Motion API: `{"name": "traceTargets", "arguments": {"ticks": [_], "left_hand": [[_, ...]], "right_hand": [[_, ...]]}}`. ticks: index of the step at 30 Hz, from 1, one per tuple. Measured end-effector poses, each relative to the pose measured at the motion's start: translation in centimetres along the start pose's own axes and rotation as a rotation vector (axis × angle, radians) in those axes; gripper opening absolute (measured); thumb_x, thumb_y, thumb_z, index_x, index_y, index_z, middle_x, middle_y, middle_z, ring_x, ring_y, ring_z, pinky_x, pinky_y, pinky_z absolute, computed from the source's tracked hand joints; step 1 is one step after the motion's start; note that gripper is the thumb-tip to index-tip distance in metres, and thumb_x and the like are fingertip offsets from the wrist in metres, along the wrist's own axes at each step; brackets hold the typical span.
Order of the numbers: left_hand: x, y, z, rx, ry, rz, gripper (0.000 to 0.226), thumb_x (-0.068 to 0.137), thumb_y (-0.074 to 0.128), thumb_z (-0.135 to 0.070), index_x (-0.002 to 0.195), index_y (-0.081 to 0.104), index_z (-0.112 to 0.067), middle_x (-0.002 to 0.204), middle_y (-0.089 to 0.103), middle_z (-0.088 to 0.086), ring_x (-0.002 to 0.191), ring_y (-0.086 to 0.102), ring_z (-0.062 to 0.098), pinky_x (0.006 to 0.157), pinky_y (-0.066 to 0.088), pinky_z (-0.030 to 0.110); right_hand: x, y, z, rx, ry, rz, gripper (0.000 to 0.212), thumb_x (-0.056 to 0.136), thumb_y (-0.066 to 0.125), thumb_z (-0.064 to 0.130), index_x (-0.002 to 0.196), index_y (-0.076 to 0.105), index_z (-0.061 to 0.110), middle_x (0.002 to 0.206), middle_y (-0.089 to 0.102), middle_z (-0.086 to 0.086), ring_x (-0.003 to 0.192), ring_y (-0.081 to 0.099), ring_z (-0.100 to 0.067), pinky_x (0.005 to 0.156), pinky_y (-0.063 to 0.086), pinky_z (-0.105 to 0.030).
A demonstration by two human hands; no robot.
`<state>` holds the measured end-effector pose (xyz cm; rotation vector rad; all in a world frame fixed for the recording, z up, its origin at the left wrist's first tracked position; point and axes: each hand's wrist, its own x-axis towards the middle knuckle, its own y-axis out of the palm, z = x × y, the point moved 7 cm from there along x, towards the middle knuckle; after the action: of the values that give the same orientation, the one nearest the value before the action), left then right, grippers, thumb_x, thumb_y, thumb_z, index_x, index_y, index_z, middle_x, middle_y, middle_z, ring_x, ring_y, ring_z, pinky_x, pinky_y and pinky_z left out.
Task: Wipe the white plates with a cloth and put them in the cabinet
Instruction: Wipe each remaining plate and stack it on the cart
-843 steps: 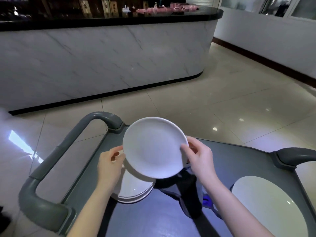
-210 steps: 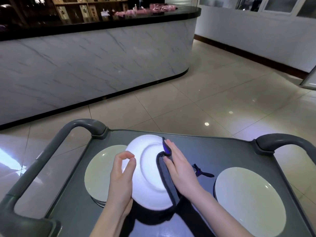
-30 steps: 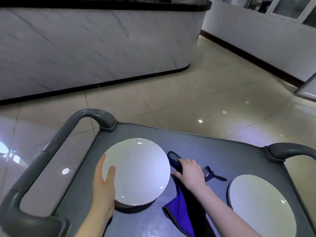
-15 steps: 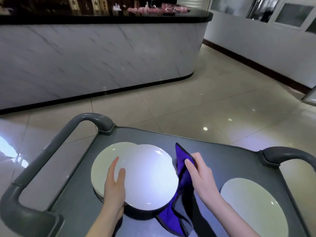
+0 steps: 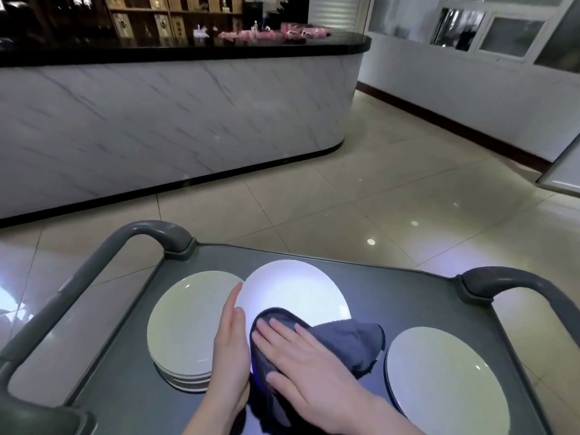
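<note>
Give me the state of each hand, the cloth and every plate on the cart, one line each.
held plate, tilted, cloth on its face.
cloth, bunched, pressed on the held plate.
right hand, flat, fingers spread, pressing the cloth.
left hand, straight fingers against the held plate's left rim.
left stack, lying flat on the cart.
right stack, lying flat on the cart.

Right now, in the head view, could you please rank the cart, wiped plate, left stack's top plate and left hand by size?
cart
wiped plate and top plate look alike, unranked
left hand
</note>
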<state>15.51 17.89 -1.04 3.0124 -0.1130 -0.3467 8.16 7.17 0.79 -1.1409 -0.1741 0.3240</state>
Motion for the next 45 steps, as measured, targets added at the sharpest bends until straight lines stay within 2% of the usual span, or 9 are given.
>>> {"name": "traceTargets", "arguments": {"ticks": [3, 11, 15, 17, 20, 24, 32, 38, 45], "left_hand": [[-0.1, 0.9, -0.2, -0.006, 0.037, 0.048, 0.040, 0.110, 0.034, -0.026, 0.127, 0.057, -0.054, 0.135, 0.057, -0.031, 0.127, 0.049, -0.013, 0.107, 0.036, 0.020], [-0.4, 0.2, -1.9, 0.034, 0.122, -0.040, 0.040, 0.110, 0.032, -0.023, 0.135, 0.050, -0.049, 0.138, 0.043, -0.042, 0.117, 0.035, -0.035, 0.088, 0.032, -0.006], [0.1, -0.9, -1.6, -0.056, 0.075, -0.066, 0.041, 0.111, 0.031, -0.029, 0.139, 0.050, -0.050, 0.147, 0.049, -0.026, 0.140, 0.040, -0.002, 0.119, 0.032, 0.032], [0.1, -0.7, -1.1, -0.076, 0.048, -0.059, 0.039, 0.111, 0.031, -0.029, 0.134, 0.053, -0.052, 0.147, 0.051, -0.021, 0.142, 0.041, 0.008, 0.121, 0.030, 0.042], [-0.2, 0.4, -0.7, -0.042, 0.040, -0.022, 0.039, 0.111, 0.031, -0.029, 0.128, 0.055, -0.055, 0.145, 0.052, -0.024, 0.141, 0.041, 0.002, 0.120, 0.031, 0.035], [-0.3, 2.4, -0.8, -0.017, 0.038, 0.095, 0.039, 0.110, 0.034, -0.031, 0.123, 0.059, -0.058, 0.129, 0.060, -0.037, 0.125, 0.050, -0.014, 0.105, 0.039, 0.019], [-0.3, 2.8, -1.2, -0.019, 0.087, 0.151, 0.036, 0.110, 0.035, -0.028, 0.134, 0.055, -0.045, 0.140, 0.056, -0.028, 0.134, 0.047, -0.006, 0.112, 0.036, 0.024], [-0.1, 1.6, -2.0, -0.033, 0.050, 0.097, 0.035, 0.110, 0.031, -0.034, 0.129, 0.056, -0.051, 0.135, 0.055, -0.034, 0.132, 0.046, -0.010, 0.108, 0.037, 0.019], [0.3, -0.6, -2.6, -0.064, 0.070, 0.028, 0.035, 0.110, 0.032, -0.034, 0.129, 0.057, -0.049, 0.140, 0.057, -0.025, 0.136, 0.048, 0.002, 0.121, 0.032, 0.042]], "right_hand": [[2.1, -0.9, -0.5, -0.075, 0.029, -0.111, 0.059, 0.103, 0.021, 0.044, 0.156, -0.002, 0.032, 0.161, -0.014, 0.020, 0.147, -0.016, 0.001, 0.122, -0.007, -0.033], [3.1, -4.1, -5.6, -0.160, 0.324, -0.279, 0.062, 0.104, 0.020, 0.050, 0.156, -0.006, 0.029, 0.162, -0.015, 0.015, 0.148, -0.018, -0.002, 0.123, -0.001, -0.031], [-0.4, -2.7, -5.9, -0.172, 0.288, -0.161, 0.060, 0.103, 0.014, 0.051, 0.154, -0.010, 0.031, 0.159, -0.020, 0.018, 0.148, -0.017, -0.003, 0.121, -0.006, -0.029], [-1.9, -1.6, -4.0, -0.199, 0.194, -0.124, 0.059, 0.103, 0.022, 0.047, 0.157, 0.008, 0.029, 0.163, -0.002, 0.015, 0.151, 0.003, -0.010, 0.119, 0.005, -0.030], [-2.1, -0.5, -1.6, -0.219, 0.095, -0.092, 0.057, 0.099, 0.034, 0.041, 0.154, 0.028, 0.026, 0.162, 0.020, 0.010, 0.148, 0.022, -0.014, 0.115, 0.021, -0.038], [1.2, -1.2, -1.2, -0.076, 0.048, -0.124, 0.058, 0.102, 0.019, 0.045, 0.155, -0.005, 0.037, 0.161, -0.015, 0.022, 0.148, -0.017, -0.002, 0.122, -0.006, -0.033], [4.0, -3.4, -2.1, -0.076, 0.216, -0.271, 0.057, 0.102, 0.014, 0.042, 0.149, -0.017, 0.036, 0.158, -0.023, 0.020, 0.146, -0.022, -0.001, 0.123, 0.000, -0.037], [1.4, -1.1, 0.5, 0.006, 0.022, -0.120, 0.056, 0.103, 0.018, 0.041, 0.155, -0.003, 0.039, 0.160, -0.012, 0.026, 0.148, -0.013, 0.001, 0.123, -0.003, -0.034], [-2.7, -0.8, -1.4, -0.201, 0.057, -0.190, 0.056, 0.100, 0.036, 0.048, 0.152, 0.033, 0.029, 0.161, 0.024, 0.011, 0.147, 0.024, -0.009, 0.112, 0.027, -0.032]]}}
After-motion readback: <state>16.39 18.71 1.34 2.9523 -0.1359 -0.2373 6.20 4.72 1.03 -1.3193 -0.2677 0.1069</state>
